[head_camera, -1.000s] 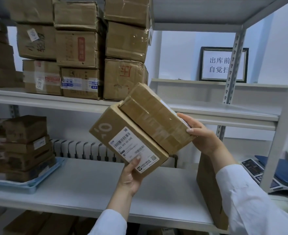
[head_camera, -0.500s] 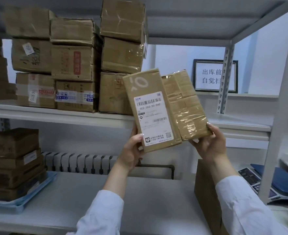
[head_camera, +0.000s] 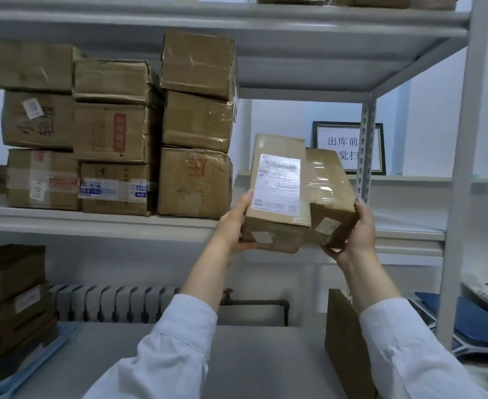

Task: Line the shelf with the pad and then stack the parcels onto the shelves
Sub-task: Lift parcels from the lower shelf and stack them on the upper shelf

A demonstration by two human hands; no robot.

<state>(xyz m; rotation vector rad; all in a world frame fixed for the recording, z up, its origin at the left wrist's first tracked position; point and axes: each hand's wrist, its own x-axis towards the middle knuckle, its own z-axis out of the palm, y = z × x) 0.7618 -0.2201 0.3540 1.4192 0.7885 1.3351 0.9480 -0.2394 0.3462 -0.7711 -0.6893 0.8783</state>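
The light is soft, cool and a bit blue. The pale wall behind the middle shelf is the brightest part. The boxes at the lower shelf's left edge are dark and fuzzy. Tape on the right parcel shines. The label on the left parcel is blurry. The post on the right leans.

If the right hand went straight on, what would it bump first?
Probably nothing: the right hand, gripping the taped parcel, points over free middle shelf; the framed sign stands farther back.
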